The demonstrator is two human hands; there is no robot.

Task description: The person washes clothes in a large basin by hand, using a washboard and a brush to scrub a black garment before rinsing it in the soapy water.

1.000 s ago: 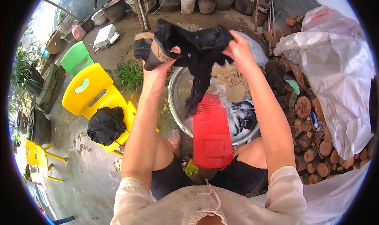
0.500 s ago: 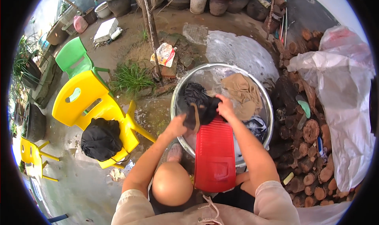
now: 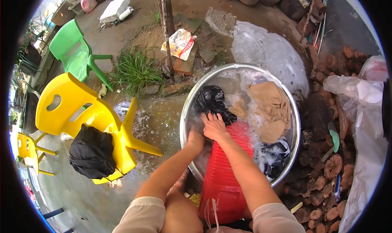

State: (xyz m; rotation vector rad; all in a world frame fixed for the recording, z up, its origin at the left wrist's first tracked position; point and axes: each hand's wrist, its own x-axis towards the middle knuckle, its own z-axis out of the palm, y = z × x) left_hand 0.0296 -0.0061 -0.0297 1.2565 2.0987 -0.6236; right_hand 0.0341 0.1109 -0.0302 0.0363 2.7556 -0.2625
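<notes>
A round metal basin (image 3: 297, 122) of soapy water stands before me, with a red ribbed washboard (image 3: 226, 167) leaning from my lap into it. My right hand (image 3: 214, 127), fingers spread, presses on wet black cloth (image 3: 210, 100) at the washboard's upper end. Close by on the left, my left hand (image 3: 195, 138) reaches down inside the basin wall; its fingers are blurred and partly hidden, so its grip does not show. Tan cloth (image 3: 269, 108) lies in the right half of the basin. Nearer me is a dark, white-patterned cloth (image 3: 277, 155) in suds.
On the left, a yellow chair (image 3: 96, 116) bears a black cloth bundle (image 3: 93, 151); a green chair (image 3: 73, 49) stands behind. Stacked logs (image 3: 322, 184) and plastic sheeting (image 3: 363, 143) line the right. Beyond the basin are foam (image 3: 267, 53), a thin trunk (image 3: 166, 28) and an opened packet (image 3: 179, 44).
The black cloth, stretched between both hands before, now lies bunched in the basin. My hands have come lower and closer together. The view has shifted, and the washboard now slants.
</notes>
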